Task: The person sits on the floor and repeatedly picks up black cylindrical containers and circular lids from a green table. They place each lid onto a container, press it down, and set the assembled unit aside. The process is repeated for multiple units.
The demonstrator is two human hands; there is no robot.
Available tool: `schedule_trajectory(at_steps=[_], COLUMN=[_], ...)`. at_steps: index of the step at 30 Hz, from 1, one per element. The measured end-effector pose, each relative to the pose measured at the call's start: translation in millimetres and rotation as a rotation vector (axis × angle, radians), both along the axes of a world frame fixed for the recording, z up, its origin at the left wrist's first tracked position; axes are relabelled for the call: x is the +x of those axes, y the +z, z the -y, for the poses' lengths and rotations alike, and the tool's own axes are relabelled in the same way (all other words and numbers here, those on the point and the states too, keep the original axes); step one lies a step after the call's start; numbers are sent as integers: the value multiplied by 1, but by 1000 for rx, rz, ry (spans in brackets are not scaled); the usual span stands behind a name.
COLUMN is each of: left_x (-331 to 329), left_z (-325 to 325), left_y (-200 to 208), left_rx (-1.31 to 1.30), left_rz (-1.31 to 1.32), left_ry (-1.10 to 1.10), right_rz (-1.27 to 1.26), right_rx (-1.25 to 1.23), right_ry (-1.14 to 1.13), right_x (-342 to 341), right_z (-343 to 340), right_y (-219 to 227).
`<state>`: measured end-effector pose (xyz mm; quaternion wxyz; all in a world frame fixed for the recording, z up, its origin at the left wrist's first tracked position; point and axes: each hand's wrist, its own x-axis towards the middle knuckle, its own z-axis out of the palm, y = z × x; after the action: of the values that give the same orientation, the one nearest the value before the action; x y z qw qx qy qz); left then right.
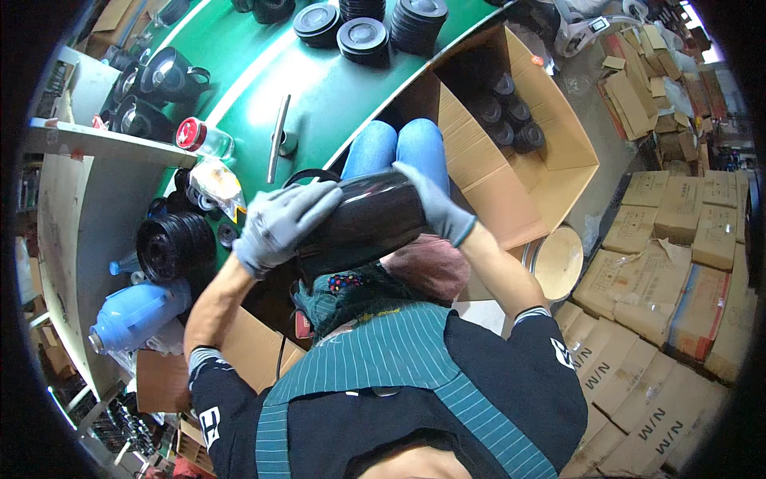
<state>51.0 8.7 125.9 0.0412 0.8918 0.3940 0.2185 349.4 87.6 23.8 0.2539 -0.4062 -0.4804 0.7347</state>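
Across my lap lies a glossy black cylinder [371, 215], held on its side between my two grey-gloved hands. Its exact kind cannot be made out. My left hand [279, 219] wraps over its left end, fingers across the top. At the opposite end, my right hand [437, 206] grips the rim, with its fingers bent over the upper edge. A dark curved strip [311, 176] shows just beyond my left hand; whether it belongs to the cylinder I cannot tell. The cylinder's underside is hidden.
On the green table [239, 48] stand stacked black discs [363, 36], a metal rod [278, 140] and a red-lidded jar [203, 137]. Black jugs [169, 76] and a blue bottle [136, 315] are on the left. An open carton [550, 152] holding dark cups stands right, near a round stool [557, 262].
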Motion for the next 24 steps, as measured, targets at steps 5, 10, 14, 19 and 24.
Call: schedule_trajectory(at_steps=[5,10,14,19,24], left_x=[20,17,25,72,55], left_z=[-2,5,-1,6,13], left_y=[-21,-57,-22,-49,-109], left_rx=[-243,-691,-476,-130,-231], left_rz=[683,1136,820,657,162], left_ry=[357,410,347,436,-22], right_rz=[-157,-211,-257,-136,157], right_rx=[343,923,417,286,403], right_ry=[42,-1,-126,-80,157], right_x=[20,23,25,70,94], right_z=[-1,13,25,-5,-47], right_y=[74,90,85,57,38])
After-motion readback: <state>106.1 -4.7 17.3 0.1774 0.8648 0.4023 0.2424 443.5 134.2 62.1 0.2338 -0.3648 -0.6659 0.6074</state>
